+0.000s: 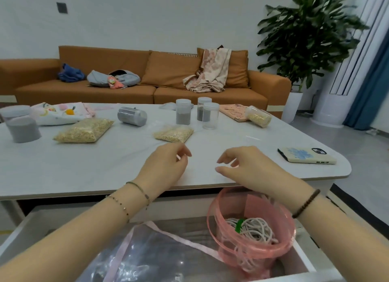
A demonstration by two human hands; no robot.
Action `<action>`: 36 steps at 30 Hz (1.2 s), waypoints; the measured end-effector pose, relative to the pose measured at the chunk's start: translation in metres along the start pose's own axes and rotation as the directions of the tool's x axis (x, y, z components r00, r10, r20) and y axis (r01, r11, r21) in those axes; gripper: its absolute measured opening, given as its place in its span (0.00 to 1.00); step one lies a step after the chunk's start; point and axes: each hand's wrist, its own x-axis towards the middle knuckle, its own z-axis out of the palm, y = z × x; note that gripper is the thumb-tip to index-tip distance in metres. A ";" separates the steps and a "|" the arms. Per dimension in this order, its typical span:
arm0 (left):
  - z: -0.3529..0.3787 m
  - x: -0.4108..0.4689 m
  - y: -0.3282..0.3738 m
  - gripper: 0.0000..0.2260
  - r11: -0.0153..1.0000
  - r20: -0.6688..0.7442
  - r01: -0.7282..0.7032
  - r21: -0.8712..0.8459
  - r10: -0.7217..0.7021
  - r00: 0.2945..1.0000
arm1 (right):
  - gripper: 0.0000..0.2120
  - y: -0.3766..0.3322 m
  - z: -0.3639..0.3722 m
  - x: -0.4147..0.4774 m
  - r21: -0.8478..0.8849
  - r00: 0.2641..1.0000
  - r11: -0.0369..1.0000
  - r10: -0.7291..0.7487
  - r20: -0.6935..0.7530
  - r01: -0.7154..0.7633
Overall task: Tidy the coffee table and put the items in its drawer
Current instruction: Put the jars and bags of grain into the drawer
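The drawer (27, 229) stands pulled out below the table's near edge. In its right half sits a pink see-through tub (261, 253) holding a coil of pale cord (255, 229). Left of the tub lies a clear bag (151, 254) with a pink strip.

Above the drawer, the left hand (166, 166) and the right hand (252, 168) hover just over the table (84, 168) near its front edge. Both hold nothing, fingers loosely curled and apart.

Beyond them lie a small bag of oats (173, 133), a larger bag of oats (84, 130) and a tipped jar of grey powder (132, 116). Behind stand three upright clear jars (183, 114), two plainly part-filled with grey powder. A big grey-filled jar (21, 123) stands at the left edge, and a tipped jar of oats (258, 115) lies far right.

A phone (307, 155) lies near the rounded right corner. A broad band of bare tabletop runs along the front edge, left of the hands.
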 end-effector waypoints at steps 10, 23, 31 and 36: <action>0.032 0.071 -0.068 0.21 0.931 -0.021 0.091 0.352 -0.090 0.996 | 0.38 0.004 0.087 0.124 0.200 0.995 0.974 -0.102 -0.022 0.105; 0.068 0.184 -0.081 0.22 0.982 -0.331 0.025 0.187 0.039 0.943 | 0.49 0.033 0.094 0.234 0.493 0.812 0.830 0.464 -0.354 -0.259; 0.069 0.248 -0.106 0.25 0.874 -0.314 0.117 -0.471 -0.290 0.904 | 0.52 0.049 0.096 0.279 0.626 0.810 0.764 0.463 -0.361 -0.158; 0.079 0.278 -0.122 0.38 0.875 -0.109 0.210 -0.436 -0.283 0.953 | 0.42 0.053 0.094 0.295 0.584 0.836 0.783 0.455 -0.306 -0.212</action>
